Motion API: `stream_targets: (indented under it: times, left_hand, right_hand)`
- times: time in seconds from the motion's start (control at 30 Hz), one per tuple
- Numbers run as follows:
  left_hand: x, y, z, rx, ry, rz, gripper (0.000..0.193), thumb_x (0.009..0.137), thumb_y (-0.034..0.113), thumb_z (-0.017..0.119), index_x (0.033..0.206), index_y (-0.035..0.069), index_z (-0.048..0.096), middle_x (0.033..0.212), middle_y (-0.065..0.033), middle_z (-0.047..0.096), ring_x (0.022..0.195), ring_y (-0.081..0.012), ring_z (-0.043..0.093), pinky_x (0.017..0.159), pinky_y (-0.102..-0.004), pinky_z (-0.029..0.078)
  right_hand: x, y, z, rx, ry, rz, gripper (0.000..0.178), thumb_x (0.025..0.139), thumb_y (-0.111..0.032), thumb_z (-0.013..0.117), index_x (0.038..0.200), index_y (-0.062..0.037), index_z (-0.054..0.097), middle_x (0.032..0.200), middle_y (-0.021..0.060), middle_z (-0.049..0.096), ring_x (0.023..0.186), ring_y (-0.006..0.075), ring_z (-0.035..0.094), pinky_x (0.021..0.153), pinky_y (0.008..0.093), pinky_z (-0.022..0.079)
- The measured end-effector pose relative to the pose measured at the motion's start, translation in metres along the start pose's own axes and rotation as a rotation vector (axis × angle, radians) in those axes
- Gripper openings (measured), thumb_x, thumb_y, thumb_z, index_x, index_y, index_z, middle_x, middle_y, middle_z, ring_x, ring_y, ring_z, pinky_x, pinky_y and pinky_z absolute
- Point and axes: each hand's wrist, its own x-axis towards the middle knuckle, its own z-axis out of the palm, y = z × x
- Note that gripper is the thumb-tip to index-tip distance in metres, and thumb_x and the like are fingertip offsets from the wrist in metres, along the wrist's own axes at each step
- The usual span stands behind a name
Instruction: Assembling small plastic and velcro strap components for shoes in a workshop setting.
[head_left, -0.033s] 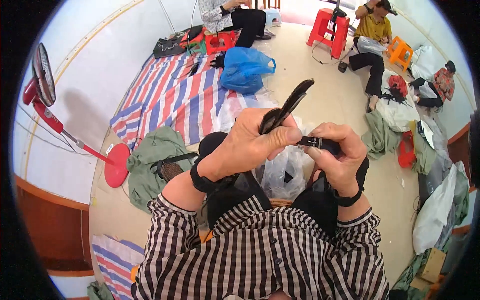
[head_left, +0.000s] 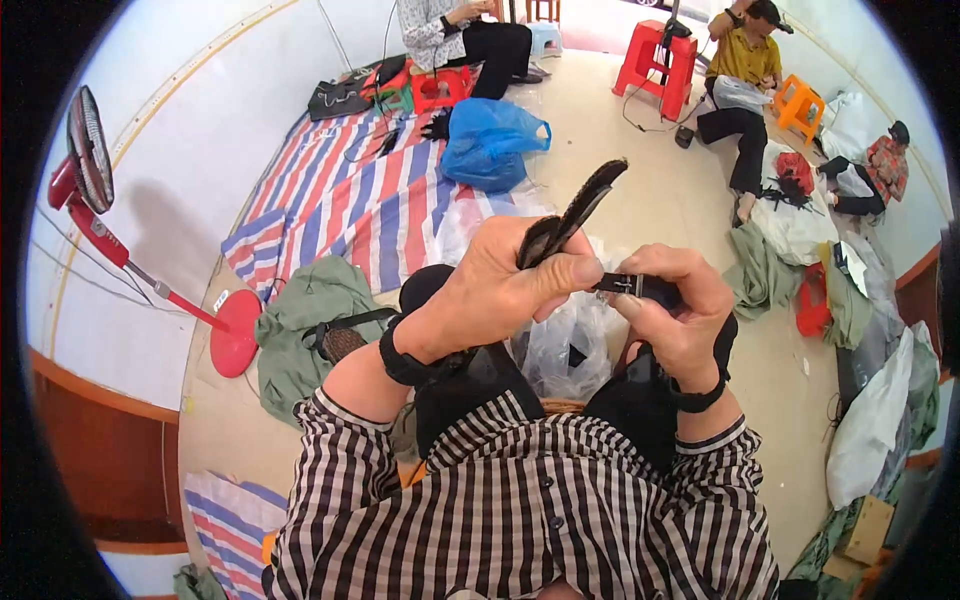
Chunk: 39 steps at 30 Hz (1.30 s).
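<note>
My left hand (head_left: 490, 290) is closed around a black strap (head_left: 590, 200), thumb pressed flat over it. Two narrow ends of the strap stick up past the knuckles, one with a fuzzy edge. Between my hands a short stretch of the strap carries a small silver metal fitting (head_left: 625, 284). My right hand (head_left: 685, 315) pinches the strap beside that fitting between thumb and bent forefinger. Both hands are held above my lap, over a clear plastic bag (head_left: 570, 350) with something dark in it. Fingers hide much of the strap.
A blue plastic bag (head_left: 490, 145) sits ahead on a striped sheet (head_left: 370, 200). To the left stand a red fan (head_left: 95, 170) and green cloth (head_left: 300, 300). Red stools (head_left: 655, 65) and seated people are farther off. White sacks (head_left: 870, 430) lie at the right.
</note>
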Motion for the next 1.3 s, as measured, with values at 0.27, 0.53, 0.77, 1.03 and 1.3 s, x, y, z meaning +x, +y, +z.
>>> stream_targets:
  times: [0.27,0.53,0.77,1.03,1.3]
  left_hand:
    - [-0.011,0.021,0.014,-0.02,-0.043,-0.025,0.025,0.085,0.027,0.063,0.08,0.003,0.059,0.053,0.0035,0.046,0.044,-0.0033,0.038,0.041,-0.0197,0.026]
    - [-0.02,0.033,0.017,-0.15,-0.03,-0.134,0.02,0.086,0.021,0.062,0.08,0.003,0.058,0.051,0.0037,0.043,0.043,-0.0035,0.037,0.04,-0.0198,0.027]
    - [-0.02,0.035,0.018,-0.371,-0.055,-0.211,0.017,0.086,0.018,0.061,0.081,0.003,0.057,0.049,0.0031,0.041,0.039,-0.0046,0.034,0.037,-0.0199,0.025]
    - [-0.024,0.021,0.016,-0.41,-0.082,-0.317,0.012,0.088,0.014,0.059,0.087,0.003,0.057,0.048,0.0032,0.04,0.036,-0.0033,0.031,0.034,-0.0183,0.023]
    - [-0.033,0.027,0.027,-0.55,-0.108,-0.318,0.014,0.089,0.016,0.058,0.089,0.003,0.057,0.05,0.0032,0.041,0.038,-0.0026,0.031,0.035,-0.0177,0.022]
  right_hand:
    - [0.003,-0.031,-0.008,-0.173,-0.114,-0.192,0.027,0.066,0.002,0.068,0.092,-0.0011,0.061,0.077,0.0101,0.062,0.065,0.019,0.06,0.059,0.0261,0.046]
    - [-0.003,-0.039,-0.002,-0.47,-0.031,-0.46,0.033,0.062,0.0,0.071,0.092,-0.0005,0.058,0.072,0.0089,0.059,0.058,0.0216,0.057,0.05,0.0286,0.044]
    - [0.0,-0.036,0.003,-0.682,0.062,-0.735,0.039,0.061,0.0,0.071,0.095,-0.0014,0.054,0.072,0.0092,0.058,0.059,0.0236,0.057,0.049,0.0295,0.044]
    - [-0.004,-0.041,-0.007,-0.499,-0.228,-0.387,0.032,0.065,0.001,0.067,0.093,-0.0021,0.053,0.071,0.0096,0.056,0.058,0.0246,0.055,0.052,0.0316,0.044]
    - [-0.013,-0.046,-0.017,-0.288,-0.273,-0.22,0.03,0.07,-0.001,0.065,0.098,-0.0007,0.054,0.079,0.0097,0.061,0.063,0.0186,0.06,0.058,0.0271,0.047]
